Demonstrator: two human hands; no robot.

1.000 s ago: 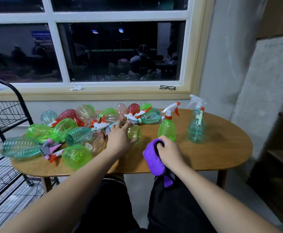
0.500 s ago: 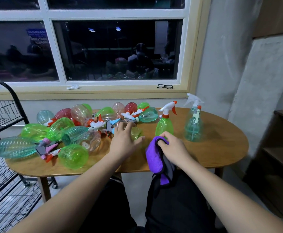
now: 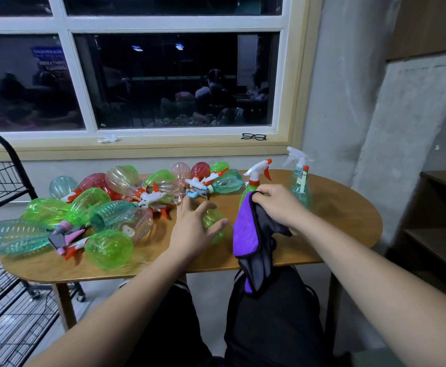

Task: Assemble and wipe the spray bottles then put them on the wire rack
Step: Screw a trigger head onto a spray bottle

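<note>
Many loose spray bottle bodies (image 3: 108,249) in green, teal, red and clear plastic lie in a heap on the left half of the wooden table (image 3: 338,218), with trigger heads (image 3: 150,197) mixed among them. My left hand (image 3: 191,229) is spread over a small green bottle (image 3: 215,221) lying in front of the heap, its thumb across the bottle. My right hand (image 3: 277,205) grips a purple and black cloth (image 3: 245,231) that hangs over the table's front edge. Behind it stand two assembled bottles, a green one (image 3: 253,182) and a teal one (image 3: 300,188).
A black wire rack (image 3: 2,181) on wheels stands at the left, close to the table's end. A window sill with a pair of glasses (image 3: 253,136) runs behind the table. Dark wooden shelves (image 3: 441,207) are at the right. My legs are under the front edge.
My left hand drew back from the heap and spread over the small green bottle. My right hand rose with the cloth and moved farther over the table, toward the assembled green bottle.
</note>
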